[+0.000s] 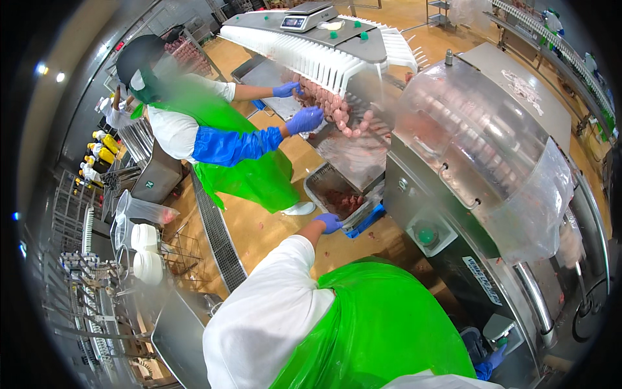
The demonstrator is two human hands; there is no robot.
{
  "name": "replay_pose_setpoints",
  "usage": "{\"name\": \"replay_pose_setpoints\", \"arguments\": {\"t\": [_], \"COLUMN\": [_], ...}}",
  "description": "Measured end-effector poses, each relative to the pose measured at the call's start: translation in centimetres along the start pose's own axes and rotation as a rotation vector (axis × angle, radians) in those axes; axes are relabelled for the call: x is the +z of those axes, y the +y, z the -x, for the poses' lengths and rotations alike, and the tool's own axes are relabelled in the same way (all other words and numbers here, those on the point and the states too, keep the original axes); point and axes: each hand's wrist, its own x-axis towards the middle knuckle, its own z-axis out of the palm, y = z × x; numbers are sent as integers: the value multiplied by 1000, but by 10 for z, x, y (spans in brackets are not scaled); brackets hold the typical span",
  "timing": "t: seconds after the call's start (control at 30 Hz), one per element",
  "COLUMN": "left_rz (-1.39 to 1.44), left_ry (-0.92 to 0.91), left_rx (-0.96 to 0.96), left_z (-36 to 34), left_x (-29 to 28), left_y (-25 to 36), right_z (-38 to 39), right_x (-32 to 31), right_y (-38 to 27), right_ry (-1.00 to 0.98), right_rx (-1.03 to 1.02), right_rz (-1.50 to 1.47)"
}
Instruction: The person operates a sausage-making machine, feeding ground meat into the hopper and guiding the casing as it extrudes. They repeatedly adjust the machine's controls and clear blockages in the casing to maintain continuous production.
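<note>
Grey tub (319, 176) w/ reddish meat scraps (343, 202) inside is ahead of the wearer; blue-gloved L hand (329, 223) is at its near L corner, touching the rim, but can't tell if fingers are clamped or just resting. R hand (496, 358), also gloved, is well apart from the tub, to its R & much nearer the wearer, by a small control box (508, 329) w/ a green knob (503, 341); can't tell whether it's pressing or just beside, nor how wide the fingers are. Steel machine (414, 194) w/ clear cover (476, 129) stands R of the tub. Beyond the tub, a co-worker's gloved hands (304, 120) are at a sausage string (335, 104) hanging off white hooks (337, 70).
</note>
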Motion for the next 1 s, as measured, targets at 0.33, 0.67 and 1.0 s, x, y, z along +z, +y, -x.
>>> {"name": "replay_pose_setpoints", "arguments": {"t": [0.33,0.67,1.0], "left_rz": [-127,74,19], "left_ry": [-49,26,40], "left_rx": [16,102,181], "left_z": [9,-36,-41], "left_x": [33,13,-10], "left_y": [-73,-53,11], "right_z": [59,79,83], "right_x": [-34,-22,-16], "right_y": [-97,-132,-129], "right_ry": [100,377,412], "right_rx": [207,552,543], "right_rz": [-1128,-1372,-1308]}}
